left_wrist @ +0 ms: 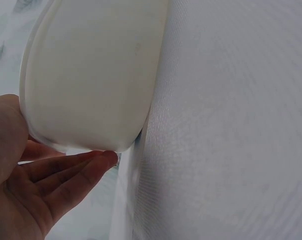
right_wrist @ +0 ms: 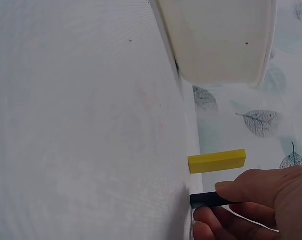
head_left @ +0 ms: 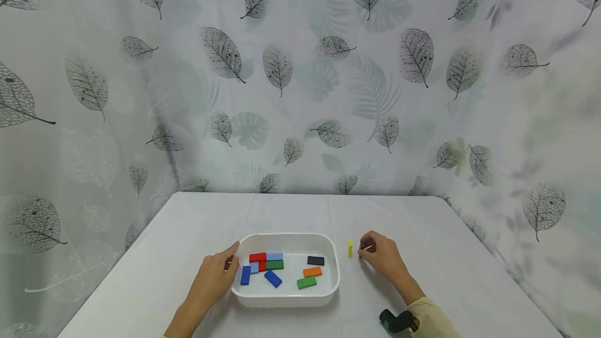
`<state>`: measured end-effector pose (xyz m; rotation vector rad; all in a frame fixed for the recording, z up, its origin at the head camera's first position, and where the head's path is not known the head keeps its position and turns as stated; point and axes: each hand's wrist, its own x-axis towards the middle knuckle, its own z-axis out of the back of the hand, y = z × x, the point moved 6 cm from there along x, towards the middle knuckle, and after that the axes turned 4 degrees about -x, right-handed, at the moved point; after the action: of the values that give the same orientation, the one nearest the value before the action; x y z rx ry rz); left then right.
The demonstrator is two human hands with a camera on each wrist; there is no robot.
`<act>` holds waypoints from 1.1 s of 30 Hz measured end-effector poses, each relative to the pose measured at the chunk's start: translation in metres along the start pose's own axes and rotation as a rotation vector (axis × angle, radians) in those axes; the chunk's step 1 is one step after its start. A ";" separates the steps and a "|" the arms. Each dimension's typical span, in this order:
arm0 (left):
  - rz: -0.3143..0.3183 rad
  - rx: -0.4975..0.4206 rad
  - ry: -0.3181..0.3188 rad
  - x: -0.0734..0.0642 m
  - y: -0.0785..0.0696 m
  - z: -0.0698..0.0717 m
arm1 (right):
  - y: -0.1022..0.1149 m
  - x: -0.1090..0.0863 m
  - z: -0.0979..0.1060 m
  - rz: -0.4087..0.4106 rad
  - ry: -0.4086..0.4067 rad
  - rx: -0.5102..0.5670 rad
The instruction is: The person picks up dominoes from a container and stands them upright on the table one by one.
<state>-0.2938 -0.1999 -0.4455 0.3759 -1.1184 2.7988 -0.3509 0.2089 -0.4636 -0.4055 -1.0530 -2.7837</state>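
My left hand (head_left: 214,277) rests at the left end of a white tray (head_left: 286,301). Its fairly straight fingers (left_wrist: 86,175) touch the outer wall near the far corner, and the thumb lies by the rim. To the right of the tray, my right hand (head_left: 382,257) pinches a black block (right_wrist: 205,200) between thumb and fingers, its lower end at the tabletop. Just left of that hand, a yellow block (head_left: 350,248) stands upright on its short end, apart from the black one.
Inside the tray lie several flat blocks, among them red (head_left: 257,257), blue (head_left: 273,278), green (head_left: 307,282), orange (head_left: 312,272) and another black block (head_left: 316,261). A white cloth covers the table (head_left: 389,213). Behind hangs a leaf-patterned curtain (head_left: 300,98).
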 end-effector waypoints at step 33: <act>-0.009 -0.003 -0.009 0.001 0.001 -0.001 | 0.069 -0.001 0.019 0.163 -0.109 -0.094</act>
<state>-0.2948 -0.2001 -0.4472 0.3919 -1.1197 2.7904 -0.3307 0.1707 -0.4070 -0.6312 -0.8689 -2.6984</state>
